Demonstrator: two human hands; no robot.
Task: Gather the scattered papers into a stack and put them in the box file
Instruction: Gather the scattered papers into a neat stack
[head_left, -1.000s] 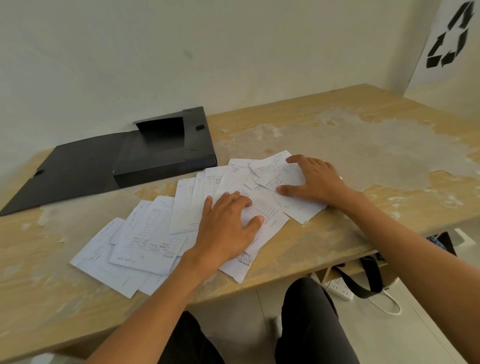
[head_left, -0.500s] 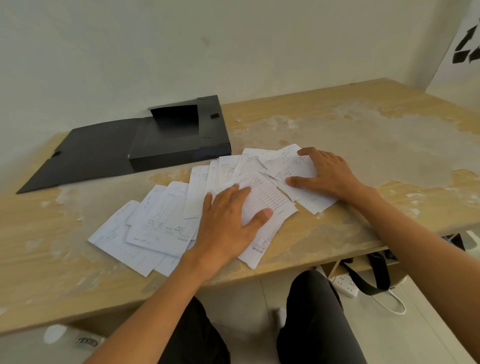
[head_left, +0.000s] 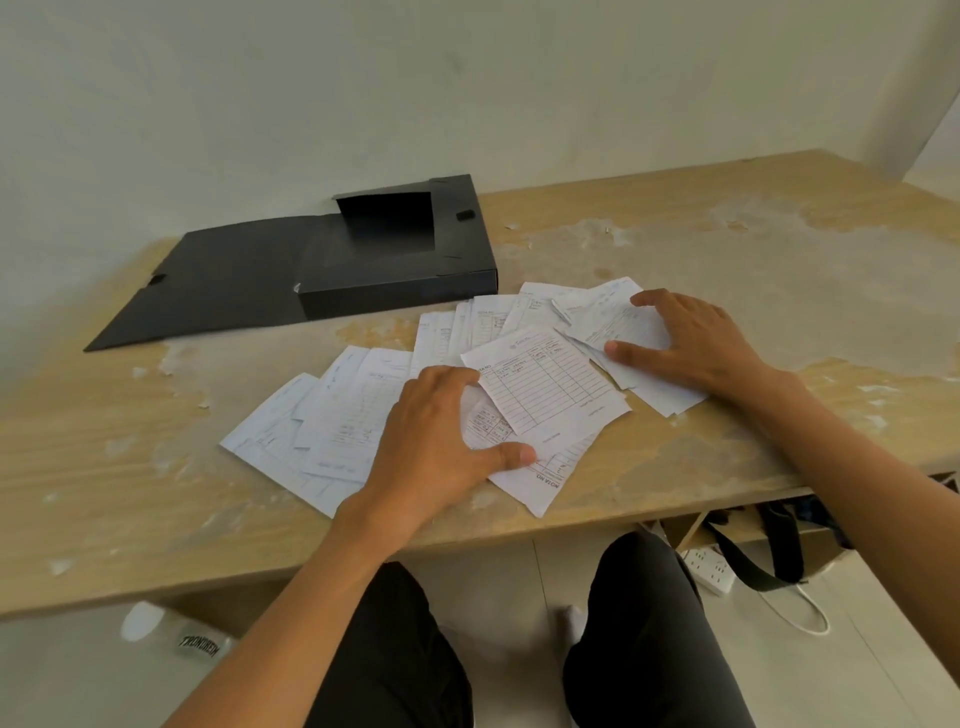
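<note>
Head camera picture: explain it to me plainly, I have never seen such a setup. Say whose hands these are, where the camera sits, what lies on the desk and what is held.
There is no machine here: a person wears one camera on the head, looking down at their own bare hands. The left hand and right hand press flat on scattered white printed paper slips, which overlap on a worn wooden desk. Neither hand's fingers grip anything. An open black box file lies beyond the papers, apparently empty.

White papers (head_left: 540, 389) fanned out beside black box file (head_left: 395, 260) (lid open).
</note>
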